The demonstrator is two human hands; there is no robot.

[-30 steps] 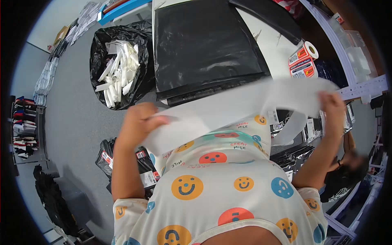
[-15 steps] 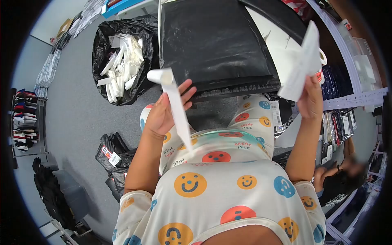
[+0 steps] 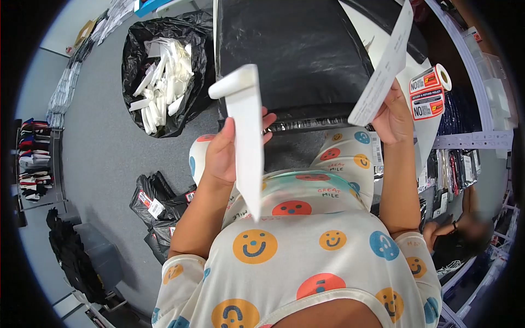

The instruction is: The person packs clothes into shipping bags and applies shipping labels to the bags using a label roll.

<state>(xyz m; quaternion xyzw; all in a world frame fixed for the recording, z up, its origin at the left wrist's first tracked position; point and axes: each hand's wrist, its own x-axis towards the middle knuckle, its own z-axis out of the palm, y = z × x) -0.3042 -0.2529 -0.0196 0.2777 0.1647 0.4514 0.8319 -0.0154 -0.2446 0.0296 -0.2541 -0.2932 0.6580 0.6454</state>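
In the head view my left hand is closed around a white paper strip whose top end curls into a roll. Thumb and fingers show on either side of the strip. My right hand pinches a long white label with faint print, tilted up to the right. Below and between both hands lies a large black plastic mailer bag, its front edge above my lap. Just right of my right hand is a roll of red and white stickers reading "NO" and "RETURN & REFUND POLICY".
A black bin bag filled with white paper strips stands on the floor at upper left. Wrapped black parcels lie on the floor near my left elbow. Packed garments and another person are at right. A clothes rack stands far left.
The curled strip in my left hand has moved up and slightly right. My right hand has moved left with the label, uncovering the sticker roll.
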